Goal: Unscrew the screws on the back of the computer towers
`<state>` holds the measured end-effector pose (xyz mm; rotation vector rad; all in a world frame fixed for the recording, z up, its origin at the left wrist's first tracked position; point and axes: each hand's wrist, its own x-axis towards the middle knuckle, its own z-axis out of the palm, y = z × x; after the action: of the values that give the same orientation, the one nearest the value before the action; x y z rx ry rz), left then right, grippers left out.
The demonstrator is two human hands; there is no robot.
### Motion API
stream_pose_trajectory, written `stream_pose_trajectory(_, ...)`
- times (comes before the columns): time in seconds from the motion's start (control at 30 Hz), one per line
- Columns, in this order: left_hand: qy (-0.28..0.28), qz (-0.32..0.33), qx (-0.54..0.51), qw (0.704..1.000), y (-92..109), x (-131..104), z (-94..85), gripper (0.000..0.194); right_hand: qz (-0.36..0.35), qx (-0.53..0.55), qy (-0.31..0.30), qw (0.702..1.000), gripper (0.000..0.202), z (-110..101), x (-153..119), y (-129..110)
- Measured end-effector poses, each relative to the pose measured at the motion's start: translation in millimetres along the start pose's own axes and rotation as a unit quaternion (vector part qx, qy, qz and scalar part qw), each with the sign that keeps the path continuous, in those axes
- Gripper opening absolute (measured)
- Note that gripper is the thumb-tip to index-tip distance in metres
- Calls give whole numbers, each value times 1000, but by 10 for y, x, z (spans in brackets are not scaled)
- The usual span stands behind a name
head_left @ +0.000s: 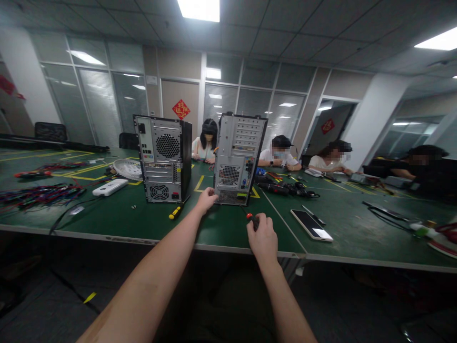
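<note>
1. Bare forearms [150, 271] reach in from the bottom edge, which cuts them off; the dark shape between them is too dim to make out.
2. Left hand [206, 200]: fingers bent at the lower left edge of a computer case [233, 162]; whether they grip or merely rest there, I cannot tell.
3. Right hand [263, 233]: fingers curled round a red-and-black screwdriver [253, 219], its handle mostly covered. The thin dark shaft points at the case's base; its tip is hard to see.
4. That case stands upright on the smooth green tabletop [224, 231], showing a grey metal back with slotted bars, a perforated square and a blue port.
5. Left of it stands a second tower [160, 157], with round honeycomb and ringed vents and a glossy dark side. Just beside its base lies a yellow-and-black screwdriver [175, 212].
6. Farther out: a flat pale-edged phone [310, 225] at right, tangled thin wires [39, 193] at left.
7. Across the table, one person [205, 143] is partly hidden behind the case; the rightmost person [424, 162] blurs into dark shapes.
</note>
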<state>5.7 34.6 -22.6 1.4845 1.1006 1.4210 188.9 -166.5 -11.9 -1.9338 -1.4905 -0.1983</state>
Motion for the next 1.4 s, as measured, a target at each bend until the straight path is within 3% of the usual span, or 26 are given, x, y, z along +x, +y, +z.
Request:
stream_pose_trajectory(0.3, 0, 0, 0, 1000, 24, -10, 4, 15, -17, 5, 26, 999, 17, 59, 7, 48)
stream_pose_trajectory(0.57, 0, -2, -1, 1000, -10, 10, 9, 16, -75, 47, 66, 994, 22, 116, 12, 112)
stream_pose_trajectory(0.87, -1, -6, 0, 1000, 5, -1, 5, 16, -53, 37, 12, 998, 26, 50, 20, 62)
stream_pose_trajectory(1.4, -6, -5, -7, 1000, 25, -13, -1, 15, -21, 52, 6, 998, 15, 22, 7, 28)
